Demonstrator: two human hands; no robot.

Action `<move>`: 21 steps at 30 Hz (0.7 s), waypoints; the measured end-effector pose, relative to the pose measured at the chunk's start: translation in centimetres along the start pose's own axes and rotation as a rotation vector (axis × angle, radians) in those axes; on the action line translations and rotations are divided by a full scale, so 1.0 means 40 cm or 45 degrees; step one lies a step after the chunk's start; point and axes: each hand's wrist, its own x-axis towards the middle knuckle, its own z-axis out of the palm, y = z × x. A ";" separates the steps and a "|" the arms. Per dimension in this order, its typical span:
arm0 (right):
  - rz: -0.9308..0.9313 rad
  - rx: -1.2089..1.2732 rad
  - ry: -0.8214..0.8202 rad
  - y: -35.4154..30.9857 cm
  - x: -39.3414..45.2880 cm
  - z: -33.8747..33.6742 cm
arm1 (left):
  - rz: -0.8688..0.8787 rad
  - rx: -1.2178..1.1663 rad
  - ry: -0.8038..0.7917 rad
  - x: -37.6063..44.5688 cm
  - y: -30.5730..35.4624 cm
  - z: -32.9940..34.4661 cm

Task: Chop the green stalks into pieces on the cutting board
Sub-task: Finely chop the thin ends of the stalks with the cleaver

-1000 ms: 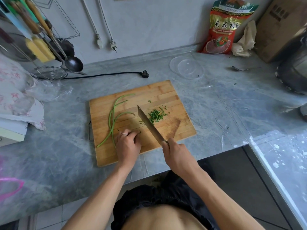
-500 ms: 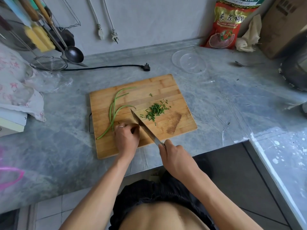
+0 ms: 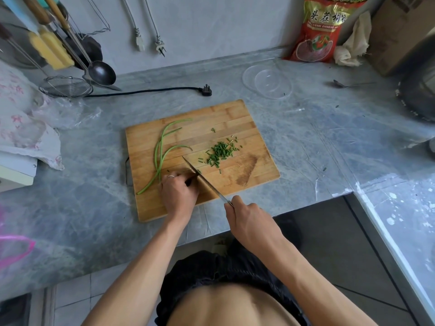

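The knife (image 3: 204,182) has come down beside the left hand (image 3: 180,192), which pins the green stalks (image 3: 160,156). The right hand (image 3: 250,222) grips its handle. More pieces (image 3: 219,152) should follow.

— What's the cutting board (image 3: 221,118) made of?

— Wood, pale glued strips, matt, with a darker damp-looking patch near its right end. The knife (image 3: 202,178) blade is bright, smooth metal.

— And the desk (image 3: 306,137)?

— Grey veined stone, smooth with a dull sheen (the strip at the far right is glossier, flecked white).

— Anything shiny?

— The ladle (image 3: 101,72) is polished dark metal, the strainer (image 3: 66,87) fine wire mesh, the red bag (image 3: 321,29) glossy plastic, the round lid (image 3: 267,81) clear plastic. The box (image 3: 395,31) is matt cardboard, the rag (image 3: 353,41) rough cloth.
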 end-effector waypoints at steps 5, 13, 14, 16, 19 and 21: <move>-0.012 -0.013 0.007 -0.001 0.000 0.004 | 0.021 -0.009 0.010 -0.005 -0.001 0.003; -0.016 -0.011 0.027 0.001 0.000 0.019 | 0.089 -0.028 0.054 -0.013 -0.006 0.015; -0.016 0.004 0.029 0.002 0.005 0.024 | 0.089 -0.020 0.061 -0.013 -0.007 0.017; -0.028 0.024 0.028 -0.003 0.018 0.033 | 0.078 -0.004 0.073 -0.011 -0.008 0.022; -0.050 0.042 0.031 -0.003 0.028 0.033 | 0.078 0.014 0.086 -0.009 -0.011 0.023; -0.044 0.002 0.041 0.007 0.018 0.033 | 0.089 0.016 0.093 -0.010 -0.011 0.024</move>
